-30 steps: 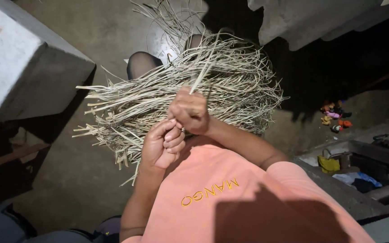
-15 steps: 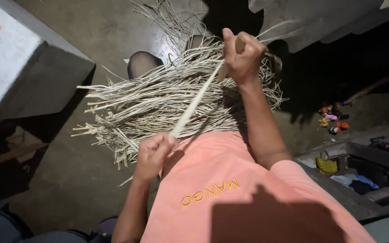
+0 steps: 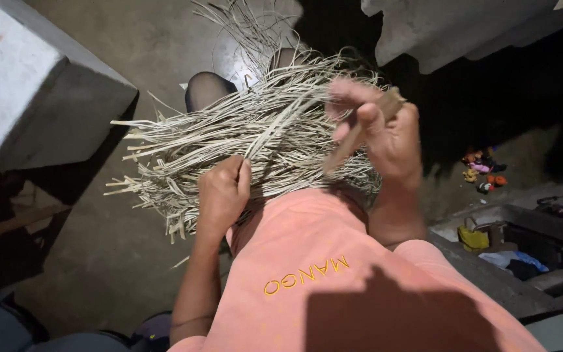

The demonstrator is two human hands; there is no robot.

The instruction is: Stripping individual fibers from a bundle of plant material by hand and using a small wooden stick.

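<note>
Bare concrete floor, dim room, one concrete block upper left. We see one big bundle of pale strips lying across the lap. Left hand closed, pinching one strip at the bundle's near edge. Right hand blurred, closed around a brown stick-like tool. Yellow bag at right; contents not visible.

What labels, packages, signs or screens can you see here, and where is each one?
Lettering on shirt: yellow-orange print across the chest of the salmon shirt, bottom centre, seen upside down.
Yellow bag: small, with handles, on the ledge at right.
No signs or screens visible.
</note>
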